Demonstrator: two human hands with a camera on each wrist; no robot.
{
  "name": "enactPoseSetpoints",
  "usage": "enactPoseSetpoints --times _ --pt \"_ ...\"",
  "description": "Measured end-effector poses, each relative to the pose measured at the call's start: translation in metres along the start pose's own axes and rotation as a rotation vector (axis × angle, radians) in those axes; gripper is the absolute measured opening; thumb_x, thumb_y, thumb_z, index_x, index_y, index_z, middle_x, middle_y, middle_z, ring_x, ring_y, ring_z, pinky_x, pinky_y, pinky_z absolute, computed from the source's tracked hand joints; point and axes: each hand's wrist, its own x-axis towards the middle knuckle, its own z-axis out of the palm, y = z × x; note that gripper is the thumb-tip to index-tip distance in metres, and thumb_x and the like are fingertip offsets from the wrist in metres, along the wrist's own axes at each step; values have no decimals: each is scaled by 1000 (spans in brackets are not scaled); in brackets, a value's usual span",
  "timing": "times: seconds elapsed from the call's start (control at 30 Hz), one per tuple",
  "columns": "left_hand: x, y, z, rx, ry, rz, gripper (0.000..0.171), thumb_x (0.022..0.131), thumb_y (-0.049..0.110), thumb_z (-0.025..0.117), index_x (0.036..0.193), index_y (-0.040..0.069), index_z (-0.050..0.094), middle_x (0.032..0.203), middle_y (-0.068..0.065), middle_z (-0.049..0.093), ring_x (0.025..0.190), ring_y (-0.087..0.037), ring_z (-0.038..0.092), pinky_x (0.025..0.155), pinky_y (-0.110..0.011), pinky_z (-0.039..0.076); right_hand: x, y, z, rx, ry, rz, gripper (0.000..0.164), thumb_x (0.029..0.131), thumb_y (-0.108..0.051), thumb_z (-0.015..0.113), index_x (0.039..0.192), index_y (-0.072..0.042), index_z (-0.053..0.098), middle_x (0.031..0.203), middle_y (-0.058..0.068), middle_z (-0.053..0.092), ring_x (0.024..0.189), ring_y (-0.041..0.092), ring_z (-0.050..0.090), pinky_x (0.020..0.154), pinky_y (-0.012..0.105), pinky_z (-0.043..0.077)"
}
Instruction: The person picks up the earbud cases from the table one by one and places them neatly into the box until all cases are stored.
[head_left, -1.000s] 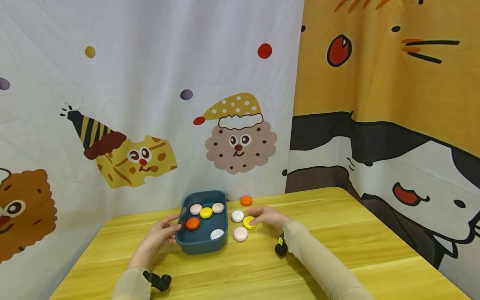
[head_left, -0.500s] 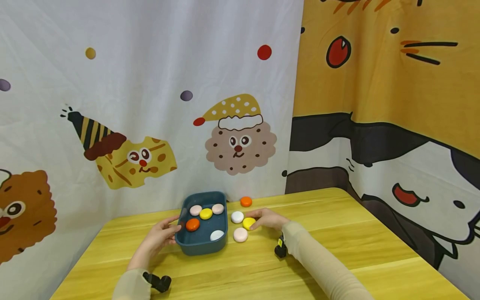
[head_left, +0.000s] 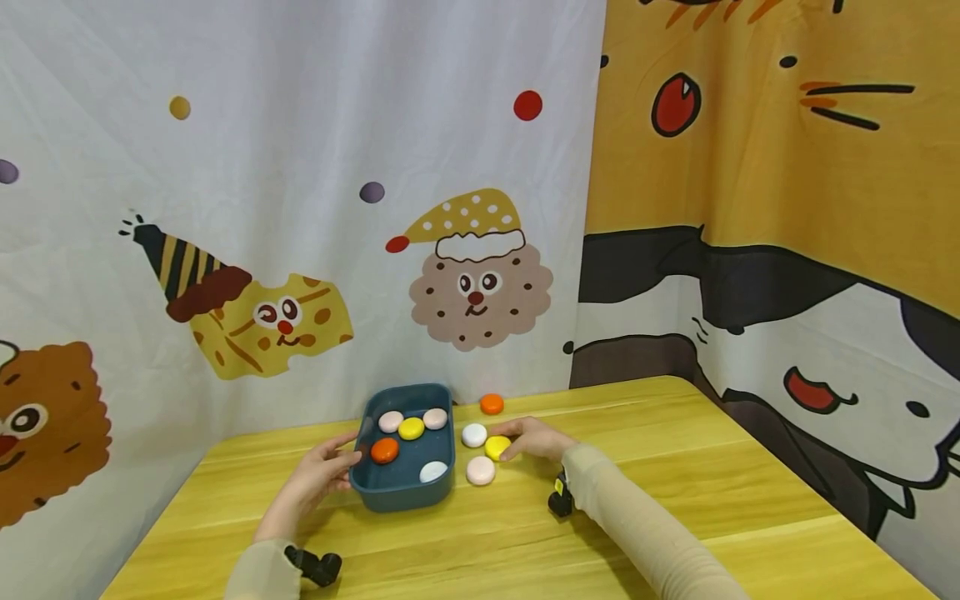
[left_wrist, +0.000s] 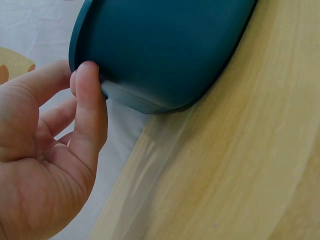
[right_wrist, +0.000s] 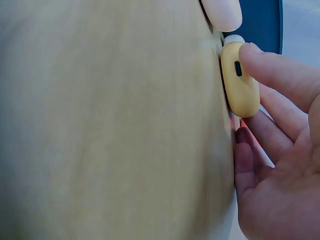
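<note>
1. Nearest, two beige sleeves (head_left: 637, 517) reach in over the pale yellow wood-grain counter (head_left: 480, 550), each with a black device (head_left: 318, 568) at the wrist.
2. The person's left grip (head_left: 315, 477) holds the blue container (head_left: 405, 500) by its left wall, thumb and fingers curved at the rim. The container sits upright on the counter.
3. In the container, a white disc (head_left: 432, 472) lies in the near right corner and a red-orange disc (head_left: 385, 451) near the left wall.
4. Farther back inside, a second yellow disc (head_left: 411, 429) lies between two pale pink discs (head_left: 391, 422).
5. Right of the container, a loose pink disc (head_left: 481, 471) lies on the counter, nearest of the loose ones.
6. Just beyond it, the person's right grip (head_left: 534, 439) pinches the yellow disc (head_left: 495, 448), thumb on the near side and fingers on the far side. The right wrist view shows a dark slot in its edge; whether it is lifted, I cannot tell.
7. A loose white disc (head_left: 474, 435) lies just left of it.
8. Farther off, near the counter's back edge, lies an orange disc (head_left: 492, 404).
9. Behind hang cartoon-printed curtains (head_left: 262, 125).
</note>
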Motion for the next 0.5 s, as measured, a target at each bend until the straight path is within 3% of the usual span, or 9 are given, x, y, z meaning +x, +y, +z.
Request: enactPoseSetpoints --times 0.5 --pt "1 -1 -1 -2 -7 1 60 98 12 59 150 1 31 103 -17 58 62 -14 54 58 -26 54 1 -4 0 8 48 14 50 78 -6 78 126 -1 64 127 13 62 122 30 52 106 49 35"
